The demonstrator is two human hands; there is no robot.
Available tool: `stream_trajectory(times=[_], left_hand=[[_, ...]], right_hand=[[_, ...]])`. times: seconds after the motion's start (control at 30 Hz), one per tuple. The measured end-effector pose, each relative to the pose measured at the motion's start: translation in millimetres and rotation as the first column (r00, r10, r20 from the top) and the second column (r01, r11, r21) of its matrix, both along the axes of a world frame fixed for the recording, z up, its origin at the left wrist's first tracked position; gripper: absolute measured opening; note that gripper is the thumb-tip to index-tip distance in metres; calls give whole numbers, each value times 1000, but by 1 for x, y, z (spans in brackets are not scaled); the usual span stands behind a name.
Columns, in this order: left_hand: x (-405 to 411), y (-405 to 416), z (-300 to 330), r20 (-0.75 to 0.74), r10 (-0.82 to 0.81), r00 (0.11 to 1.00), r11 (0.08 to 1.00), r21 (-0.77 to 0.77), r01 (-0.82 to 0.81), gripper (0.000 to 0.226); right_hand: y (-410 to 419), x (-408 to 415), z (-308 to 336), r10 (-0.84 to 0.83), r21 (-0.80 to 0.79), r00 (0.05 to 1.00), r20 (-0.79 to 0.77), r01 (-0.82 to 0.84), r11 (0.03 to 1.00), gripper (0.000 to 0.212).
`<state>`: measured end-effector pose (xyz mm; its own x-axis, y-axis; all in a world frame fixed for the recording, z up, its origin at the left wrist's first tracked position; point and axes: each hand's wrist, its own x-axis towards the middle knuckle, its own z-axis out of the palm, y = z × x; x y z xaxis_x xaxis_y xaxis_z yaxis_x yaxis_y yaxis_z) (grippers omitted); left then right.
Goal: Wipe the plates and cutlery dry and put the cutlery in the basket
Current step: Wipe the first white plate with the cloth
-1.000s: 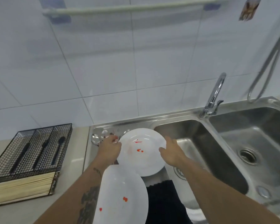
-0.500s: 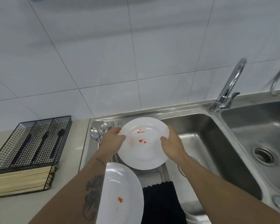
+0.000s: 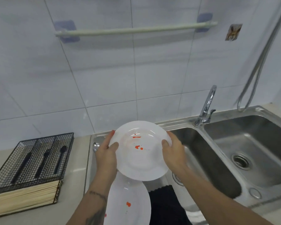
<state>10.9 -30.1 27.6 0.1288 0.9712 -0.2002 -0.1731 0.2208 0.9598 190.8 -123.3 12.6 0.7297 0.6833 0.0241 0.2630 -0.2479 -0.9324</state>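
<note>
1. Plate (image 3: 141, 158), white and round with a few red spots in its well, is held up above the drainboard (image 3: 92, 161) of the steel sink, tilted so its face shows to the camera.
2. The left hand (image 3: 106, 151) grips the plate's left rim, thumb curled over the front edge and fingers behind it.
3. The right hand (image 3: 173, 151) grips the right rim the same way, thumb on the front and fingers wrapped round the back, so the plate sits between the two hands.
4. A second white plate (image 3: 128, 203), also marked with red spots, lies lower and nearer the camera, partly under the held plate and beside the left forearm.
5. A black cloth (image 3: 165, 205) lies just right of that second plate, at the sink's front edge.
6. A spoon (image 3: 95, 146) shows its bowl just left of the left hand, on the drainboard.
7. A black wire basket (image 3: 37, 159) stands on the pale counter (image 3: 75, 172) well to the left, with three dark utensils in its compartments and a bundle of pale chopsticks (image 3: 24, 198) in its front section.
8. The double sink (image 3: 234, 159) spreads to the right, with a chrome tap (image 3: 206, 108) behind the divider and a metal hose (image 3: 258, 65) hanging down the wall.
9. White wall tiles (image 3: 104, 70) rise behind, carrying a pale towel rail (image 3: 136, 30) and a small sticker (image 3: 233, 32).
</note>
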Motion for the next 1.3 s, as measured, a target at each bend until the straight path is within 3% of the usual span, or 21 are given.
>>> stream_trajectory(times=[0.13,0.27,0.37,0.47,0.57,0.67,0.8,1.1,1.3], left_hand=[[-27,-16,0,303,-14,953,987,-147,61,50],[-51,-32,-3,384,-1,923,976,-200,85,46],[-69,-37,-10,360,-7,933,975,-205,87,47],[-86,-43,-16,303,-10,953,971,-223,81,46],[-100,-48,-19,268,-7,963,965,-251,76,46],[-107,-52,-21,247,-22,969,963,-254,87,45],[-112,-59,-22,215,-25,976,966,-247,79,47],[-107,-58,-25,101,21,995,979,-202,0,47],[-102,-55,-30,52,41,998,980,-197,-30,46]], right_hand=[[-18,-37,6,-20,1,1000,16,20,1000,28],[-36,-60,10,-15,-30,1000,16,15,999,23],[-50,-65,1,5,-27,1000,13,-5,1000,42],[-69,-60,-25,-70,-71,996,-54,66,995,42],[-97,-70,-37,-27,-273,997,72,46,961,39],[-119,-80,-56,240,-534,955,173,-114,838,57],[-131,-93,-80,467,-813,873,144,-164,558,81],[-117,-114,-102,473,-866,862,182,-87,492,104],[-116,-116,-113,430,-843,860,275,0,538,81]])
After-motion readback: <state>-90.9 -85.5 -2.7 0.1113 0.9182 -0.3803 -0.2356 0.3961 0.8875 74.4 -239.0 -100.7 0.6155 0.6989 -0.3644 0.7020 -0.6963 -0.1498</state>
